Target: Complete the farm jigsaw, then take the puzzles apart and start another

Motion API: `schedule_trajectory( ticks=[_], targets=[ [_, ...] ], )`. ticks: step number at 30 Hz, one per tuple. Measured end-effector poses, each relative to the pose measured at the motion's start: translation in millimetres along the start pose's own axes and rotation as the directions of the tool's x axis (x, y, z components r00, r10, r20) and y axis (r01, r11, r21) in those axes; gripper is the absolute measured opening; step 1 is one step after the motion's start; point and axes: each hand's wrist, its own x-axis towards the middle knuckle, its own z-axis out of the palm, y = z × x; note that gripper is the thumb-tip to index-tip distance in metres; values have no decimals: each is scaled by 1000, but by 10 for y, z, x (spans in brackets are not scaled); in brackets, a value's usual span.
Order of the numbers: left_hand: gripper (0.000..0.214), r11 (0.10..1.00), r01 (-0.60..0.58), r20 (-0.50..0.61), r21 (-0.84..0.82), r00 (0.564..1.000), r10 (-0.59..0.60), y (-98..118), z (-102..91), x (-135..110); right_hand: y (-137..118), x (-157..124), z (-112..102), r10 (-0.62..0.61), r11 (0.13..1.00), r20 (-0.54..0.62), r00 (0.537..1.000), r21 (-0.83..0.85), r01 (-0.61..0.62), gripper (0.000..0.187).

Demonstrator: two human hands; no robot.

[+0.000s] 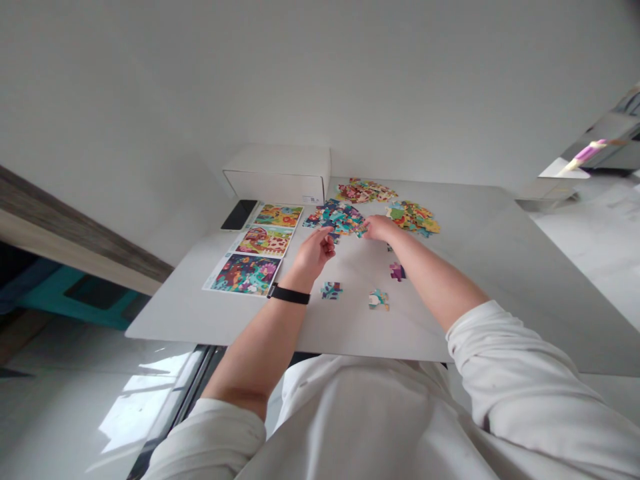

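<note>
My left hand (316, 250), with a black band on its wrist, is at the near edge of a blue-green pile of puzzle pieces (336, 217), fingers curled and pinched on a piece. My right hand (380, 227) reaches into the same pile from the right, fingers bent on a small teal piece. Three loose pieces lie nearer me: a blue one (331, 290), a pale one (379, 299) and a purple one (397, 271). Two more piles sit behind: a red-pink pile (365, 191) and a yellow-orange pile (413, 217).
Three picture cards (260, 248) lie in a row on the left of the white table (480, 267). A black phone (239, 215) rests beside them. A white box (278, 175) stands against the wall at the back.
</note>
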Motion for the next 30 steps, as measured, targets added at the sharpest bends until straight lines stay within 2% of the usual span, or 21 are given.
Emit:
schedule_trajectory(
  ticks=[4, 9, 15, 18, 21, 24, 26, 27, 29, 30],
  targets=[
    [29, 1000, 6, 9, -8, 1000, -6, -13, -13, 27, 42, -73, -49, -28, 1000, 28, 999, 3, 28, 35],
    [34, 1000, 21, 26, 16, 999, -21, -15, -1, 17, 71, -134, -121, -136, 991, 38, 990, -3, 136, 55],
    [33, 999, 27, 42, 20, 999, -28, -21, 7, 8, 67, -157, -183, -171, 985, 89, 981, -9, 172, 43],
    [35, 999, 16, 58, 43, 998, -18, -42, -10, 27, 84, -219, -176, -172, 984, 43, 984, 44, 170, 43],
    [38, 997, -8, 88, 80, 996, 1, -73, -31, 36, 109, -362, -135, -205, 954, -58, 977, 212, 212, 41],
    [37, 987, -56, 112, 152, 993, 39, -102, -20, 1, 128, -599, -91, -183, 841, -126, 975, 494, 222, 31],
    [35, 971, -93, 138, 218, 988, 64, -115, 16, -54, 132, -803, -81, -134, 682, -120, 984, 709, 179, 25],
    [35, 962, -110, 158, 250, 985, 71, -120, 43, -91, 132, -916, -83, -107, 585, -114, 988, 796, 155, 28],
    [34, 942, -140, 220, 305, 973, 74, -130, 104, -176, 128, -1150, -96, -52, 422, -108, 993, 899, 120, 37],
    [34, 930, -160, 258, 330, 963, 74, -138, 136, -219, 125, -1266, -102, -27, 370, -101, 995, 923, 103, 40]
  ],
)
